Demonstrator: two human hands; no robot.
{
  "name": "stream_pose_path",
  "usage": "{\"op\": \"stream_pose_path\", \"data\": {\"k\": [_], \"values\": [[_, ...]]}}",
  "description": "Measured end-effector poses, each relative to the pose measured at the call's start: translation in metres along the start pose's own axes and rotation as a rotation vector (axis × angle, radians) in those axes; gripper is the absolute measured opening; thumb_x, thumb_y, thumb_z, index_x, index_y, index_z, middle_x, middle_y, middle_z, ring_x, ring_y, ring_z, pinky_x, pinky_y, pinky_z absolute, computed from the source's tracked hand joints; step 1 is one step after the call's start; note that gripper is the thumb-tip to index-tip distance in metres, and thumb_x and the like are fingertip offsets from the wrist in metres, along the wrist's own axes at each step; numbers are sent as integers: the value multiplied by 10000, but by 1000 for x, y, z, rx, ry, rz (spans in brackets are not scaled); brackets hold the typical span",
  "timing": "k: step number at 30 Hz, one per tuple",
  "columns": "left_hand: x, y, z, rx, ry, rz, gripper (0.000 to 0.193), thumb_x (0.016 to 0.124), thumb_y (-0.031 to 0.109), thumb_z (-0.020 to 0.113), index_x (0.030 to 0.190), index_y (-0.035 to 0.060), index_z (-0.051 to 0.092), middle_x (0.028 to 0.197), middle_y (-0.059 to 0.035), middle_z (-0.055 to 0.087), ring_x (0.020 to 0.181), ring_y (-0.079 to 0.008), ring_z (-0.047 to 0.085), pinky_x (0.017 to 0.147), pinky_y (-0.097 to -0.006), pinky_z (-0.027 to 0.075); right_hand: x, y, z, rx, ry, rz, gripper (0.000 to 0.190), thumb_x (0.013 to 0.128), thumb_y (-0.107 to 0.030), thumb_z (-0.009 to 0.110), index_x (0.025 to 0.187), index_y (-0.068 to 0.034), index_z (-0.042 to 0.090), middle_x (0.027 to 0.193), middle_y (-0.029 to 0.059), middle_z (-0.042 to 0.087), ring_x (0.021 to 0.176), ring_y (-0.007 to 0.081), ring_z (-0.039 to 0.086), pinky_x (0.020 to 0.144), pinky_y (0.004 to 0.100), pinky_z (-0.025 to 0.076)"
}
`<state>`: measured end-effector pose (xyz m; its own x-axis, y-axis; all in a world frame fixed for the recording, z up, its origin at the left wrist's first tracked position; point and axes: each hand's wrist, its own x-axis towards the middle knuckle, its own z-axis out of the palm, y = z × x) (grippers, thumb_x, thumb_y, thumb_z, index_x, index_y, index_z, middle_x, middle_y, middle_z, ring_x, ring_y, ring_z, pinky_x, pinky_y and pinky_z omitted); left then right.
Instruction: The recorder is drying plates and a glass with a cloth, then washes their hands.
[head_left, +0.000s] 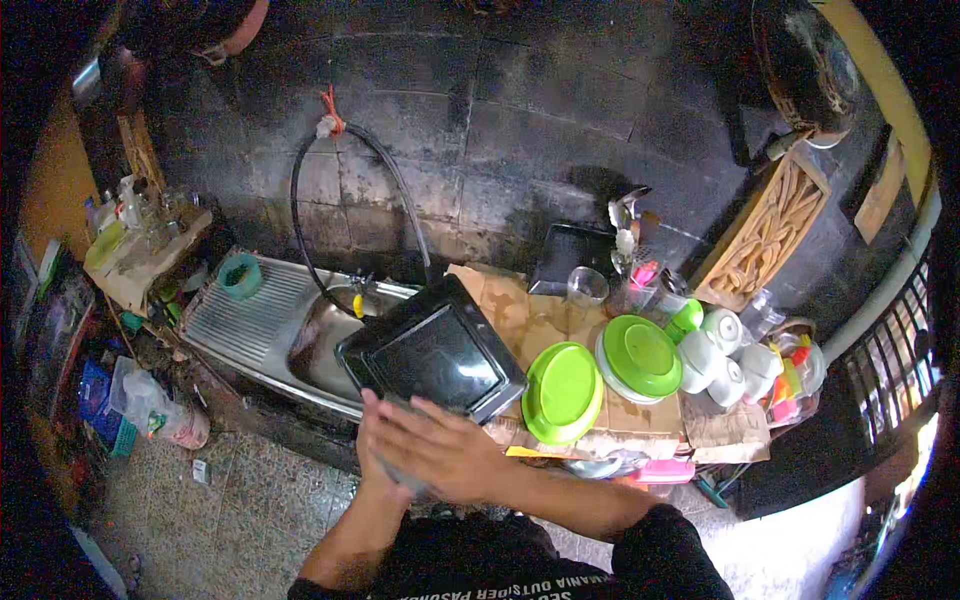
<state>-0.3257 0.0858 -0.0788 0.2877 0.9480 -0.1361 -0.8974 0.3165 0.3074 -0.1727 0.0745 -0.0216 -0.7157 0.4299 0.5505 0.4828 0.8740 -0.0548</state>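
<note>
In front of my body, my left hand (371, 442) and my right hand (450, 454) are pressed palm to palm, slightly blurred. A grey piece that looks like cloth (399, 478) shows between them, mostly hidden by the fingers and palms. Just beyond my fingertips, a black rectangular tray (439, 360) lies bottom up. It spans the right side of a stainless steel sink (322, 360) and the cardboard (547, 319) beside it. My hands overlap the tray's near edge in view; whether they touch it I cannot tell.
A black hose (296, 202) hangs from the wall over the sink. On the drainboard (247, 315) stands a green tub (240, 275). Green-lidded containers (562, 394), several white cups (724, 330) and a clear glass (587, 285) crowd the cardboard. A carved wooden panel (772, 225) leans behind.
</note>
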Motion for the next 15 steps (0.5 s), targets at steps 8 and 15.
{"op": "stream_pose_path", "data": {"k": [8, 15], "values": [[-3, -12, 21, 242, 24, 155, 508, 1102, 449, 544, 1406, 43, 581, 1360, -113, 688, 1232, -300, 675, 1104, -503, 515, -29, 109, -40, -80, 213, 429, 569, 870, -65, 708, 1426, -174, 654, 1512, 139, 601, 1354, 380, 613, 1052, 444, 561], [-2, -25, 8, 883, 24, 124, 356, 1110, 342, 582, 1117, 21, 736, 977, -24, 725, 881, -146, 612, 828, -325, 513, 11, 65, -24, -50, 142, 528, 416, 891, -103, 747, 1305, -111, 702, 1401, 156, 662, 1314, 400, 622, 1084, 487, 519]]}}
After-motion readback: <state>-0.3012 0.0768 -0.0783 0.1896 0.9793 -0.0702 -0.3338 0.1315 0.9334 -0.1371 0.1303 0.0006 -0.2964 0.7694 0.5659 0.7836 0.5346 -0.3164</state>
